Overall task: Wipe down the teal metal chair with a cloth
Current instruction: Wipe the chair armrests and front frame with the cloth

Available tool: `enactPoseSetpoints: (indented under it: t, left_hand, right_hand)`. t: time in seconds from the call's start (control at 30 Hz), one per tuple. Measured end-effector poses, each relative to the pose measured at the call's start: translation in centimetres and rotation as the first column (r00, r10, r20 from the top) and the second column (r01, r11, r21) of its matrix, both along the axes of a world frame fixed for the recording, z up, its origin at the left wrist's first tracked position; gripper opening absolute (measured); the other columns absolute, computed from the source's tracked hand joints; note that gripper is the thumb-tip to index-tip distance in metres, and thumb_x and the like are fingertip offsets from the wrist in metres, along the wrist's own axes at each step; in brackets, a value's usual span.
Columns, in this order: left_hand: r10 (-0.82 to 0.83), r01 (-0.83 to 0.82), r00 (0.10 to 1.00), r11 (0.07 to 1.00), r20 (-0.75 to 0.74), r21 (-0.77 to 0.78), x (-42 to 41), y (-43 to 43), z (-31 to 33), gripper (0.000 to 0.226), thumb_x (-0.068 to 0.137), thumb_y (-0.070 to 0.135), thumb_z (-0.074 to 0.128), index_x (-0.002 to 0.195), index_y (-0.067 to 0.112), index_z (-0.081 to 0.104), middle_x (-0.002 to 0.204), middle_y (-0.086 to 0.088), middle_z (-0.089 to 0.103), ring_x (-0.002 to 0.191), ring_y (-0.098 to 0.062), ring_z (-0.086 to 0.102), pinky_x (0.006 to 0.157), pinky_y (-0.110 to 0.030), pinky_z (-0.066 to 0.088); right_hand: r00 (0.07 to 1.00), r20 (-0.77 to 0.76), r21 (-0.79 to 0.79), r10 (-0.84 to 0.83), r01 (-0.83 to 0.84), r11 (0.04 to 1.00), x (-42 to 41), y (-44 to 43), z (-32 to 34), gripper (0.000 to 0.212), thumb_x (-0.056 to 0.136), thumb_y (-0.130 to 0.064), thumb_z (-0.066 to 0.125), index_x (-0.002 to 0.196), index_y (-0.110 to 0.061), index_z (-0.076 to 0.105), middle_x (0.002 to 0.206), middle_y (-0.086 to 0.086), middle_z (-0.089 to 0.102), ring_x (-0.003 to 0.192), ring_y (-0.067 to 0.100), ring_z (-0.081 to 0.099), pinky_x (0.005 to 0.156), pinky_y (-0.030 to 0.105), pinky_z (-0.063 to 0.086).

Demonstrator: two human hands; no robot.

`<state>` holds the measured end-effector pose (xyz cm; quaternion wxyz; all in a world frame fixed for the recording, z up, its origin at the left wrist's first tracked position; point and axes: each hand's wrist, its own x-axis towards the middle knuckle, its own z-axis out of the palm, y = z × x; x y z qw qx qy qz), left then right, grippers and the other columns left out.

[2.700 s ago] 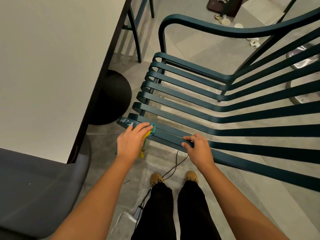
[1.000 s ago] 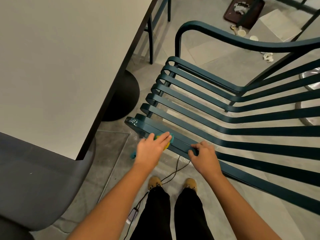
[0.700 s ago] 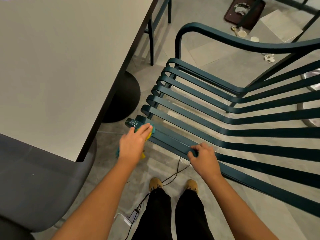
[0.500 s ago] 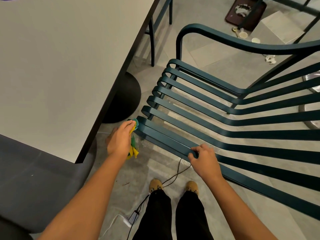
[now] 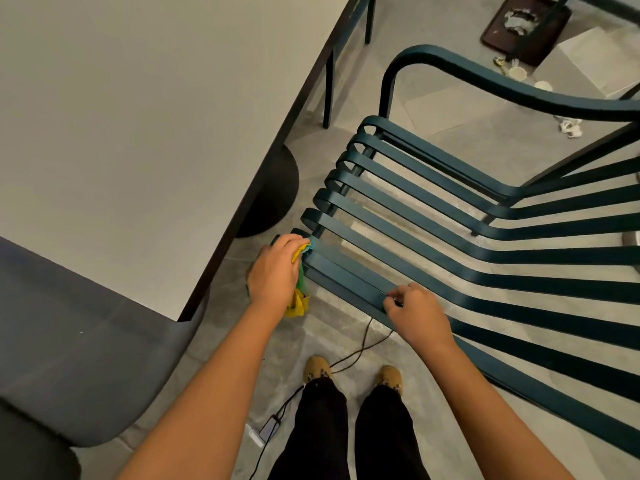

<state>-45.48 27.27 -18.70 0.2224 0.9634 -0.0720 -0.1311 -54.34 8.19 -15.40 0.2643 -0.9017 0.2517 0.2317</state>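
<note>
The teal metal chair point(image 5: 450, 216) fills the right half of the head view, its long slats running from the curled front edge back to the right. My left hand point(image 5: 275, 270) grips a yellow and green cloth point(image 5: 300, 299) and presses it against the front end of the nearest arm rail. Most of the cloth is hidden under the hand; a yellow tail hangs below it. My right hand point(image 5: 414, 311) grips the same rail further back, fingers curled over its edge.
A white table point(image 5: 145, 109) with a black edge stands at the left on a round black base point(image 5: 277, 195). A grey chair point(image 5: 69, 341) sits at the lower left. A black cable point(image 5: 353, 355) runs across the floor by my shoes. Litter and a brown tray point(image 5: 523, 26) lie at the far right.
My left hand slid the cloth along the near rail from beside my right hand to the rail's front end and now wraps around that end. My right hand stayed on the rail.
</note>
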Motion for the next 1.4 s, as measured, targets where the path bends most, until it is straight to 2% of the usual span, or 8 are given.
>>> enactPoseSetpoints:
  t: [0.13, 0.3, 0.37, 0.53, 0.73, 0.97, 1.17, 1.4]
  left_hand:
    - [0.19, -0.198, 0.976, 0.977, -0.104, -0.072, 1.6, 0.9, -0.5, 0.03, 0.094, 0.014, 0.046, 0.12, 0.024, 0.056, 0.129, 0.004, 0.054, 0.111, -0.02, 0.053, 0.079, -0.029, 0.04]
    - [0.153, -0.16, 0.986, 0.98, -0.066, -0.116, 1.7, 1.0, 0.7, 0.029, 0.093, 0.013, 0.047, 0.12, 0.02, 0.058, 0.128, 0.002, 0.055, 0.113, -0.019, 0.054, 0.082, -0.025, 0.041]
    - [0.062, -0.063, 0.998, 0.987, -0.013, -0.147, 0.5, 0.4, 1.7, 0.035, 0.091, 0.011, 0.051, 0.125, 0.021, 0.054, 0.13, 0.005, 0.052, 0.112, -0.017, 0.053, 0.086, -0.024, 0.043]
    - [-0.219, 0.217, 0.976, 0.964, -0.004, 0.152, -1.9, -1.5, 1.5, 0.052, 0.09, 0.019, 0.053, 0.137, 0.034, 0.036, 0.144, 0.017, 0.034, 0.108, -0.017, 0.046, 0.077, -0.028, 0.044]
    - [-0.04, 0.04, 0.999, 0.996, 0.006, 0.083, -0.5, -0.8, 1.2, 0.039, 0.092, 0.021, 0.05, 0.13, 0.029, 0.047, 0.136, 0.014, 0.046, 0.104, -0.018, 0.051, 0.071, -0.029, 0.047]
    - [0.082, -0.087, 0.984, 0.996, -0.157, -0.027, 1.7, 0.0, 0.2, 0.033, 0.094, 0.013, 0.045, 0.126, 0.023, 0.051, 0.131, 0.004, 0.052, 0.113, -0.022, 0.05, 0.092, -0.041, 0.047]
    - [0.18, -0.19, 0.972, 0.98, -0.153, -0.059, 1.7, 0.0, 0.8, 0.032, 0.094, 0.014, 0.047, 0.124, 0.021, 0.053, 0.129, 0.001, 0.054, 0.111, -0.022, 0.053, 0.091, -0.04, 0.049]
    - [-0.038, 0.037, 0.999, 0.998, -0.005, -0.041, -0.2, 0.0, 0.7, 0.037, 0.091, 0.015, 0.053, 0.126, 0.026, 0.054, 0.134, 0.011, 0.05, 0.11, -0.018, 0.052, 0.08, -0.029, 0.049]
  right_hand:
    - [0.999, -0.013, -0.046, 0.036, -0.037, 0.998, 0.7, 0.9, 0.2, 0.029, 0.093, -0.024, 0.045, 0.109, -0.008, 0.063, 0.113, 0.009, 0.058, 0.102, 0.025, 0.053, 0.082, 0.037, 0.048]
    - [0.999, 0.027, -0.076, 0.041, -0.039, 0.996, 1.0, 1.5, 0.5, 0.033, 0.093, -0.023, 0.043, 0.12, -0.009, 0.056, 0.122, 0.009, 0.054, 0.112, 0.023, 0.048, 0.087, 0.034, 0.046]
    - [0.997, 0.06, -0.056, 0.047, -0.044, 0.997, 1.3, 1.9, 0.4, 0.035, 0.093, -0.023, 0.043, 0.123, -0.009, 0.053, 0.125, 0.008, 0.052, 0.115, 0.023, 0.046, 0.09, 0.035, 0.044]
    - [0.993, 0.1, -0.007, 0.058, -0.057, 0.998, 2.4, 3.3, 0.4, 0.035, 0.093, -0.022, 0.044, 0.124, -0.008, 0.054, 0.123, 0.009, 0.052, 0.116, 0.024, 0.045, 0.092, 0.037, 0.043]
    - [0.993, 0.073, -0.008, 0.092, -0.092, 0.996, 2.7, 4.1, 0.3, 0.035, 0.094, -0.022, 0.044, 0.124, -0.008, 0.053, 0.12, 0.009, 0.053, 0.115, 0.024, 0.044, 0.091, 0.037, 0.045]
    - [0.994, 0.047, -0.003, 0.099, -0.099, 0.995, 2.8, 4.1, 0.7, 0.035, 0.094, -0.023, 0.043, 0.123, -0.007, 0.054, 0.12, 0.01, 0.053, 0.114, 0.025, 0.044, 0.092, 0.037, 0.044]
    - [0.994, 0.016, 0.014, 0.109, -0.11, 0.994, 3.0, 3.9, 0.9, 0.034, 0.094, -0.022, 0.043, 0.122, -0.006, 0.054, 0.121, 0.01, 0.053, 0.114, 0.026, 0.045, 0.093, 0.037, 0.044]
    - [0.992, 0.01, -0.003, 0.124, -0.124, 0.992, 3.4, 4.0, 0.6, 0.032, 0.094, -0.023, 0.043, 0.116, -0.006, 0.058, 0.117, 0.01, 0.055, 0.109, 0.026, 0.048, 0.089, 0.038, 0.047]
